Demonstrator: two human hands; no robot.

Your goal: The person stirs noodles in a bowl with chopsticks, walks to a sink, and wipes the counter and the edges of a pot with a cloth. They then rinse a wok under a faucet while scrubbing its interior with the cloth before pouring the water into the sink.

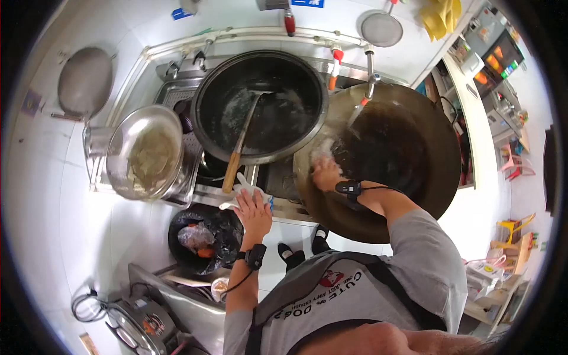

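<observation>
My right hand (326, 173) is inside the large wok (438, 177) at its left side, closed round something pale and wet that I cannot make out. Water runs from the tap (372, 80) into dark liquid in the wok. My left hand (254, 208) rests at the counter's front edge, fingers spread, over a white and blue plastic packet (242, 188). Just above it lies the wooden handle of a ladle (232, 171), which leans in a big black basin (278, 127) of water.
A steel colander (123, 155) sits at the left. Below it stands a lined black bin (219, 220) with scraps. Strainers hang on the wall, one at the left (86, 81), one at the top (381, 29). Shelves (467, 106) stand at the right.
</observation>
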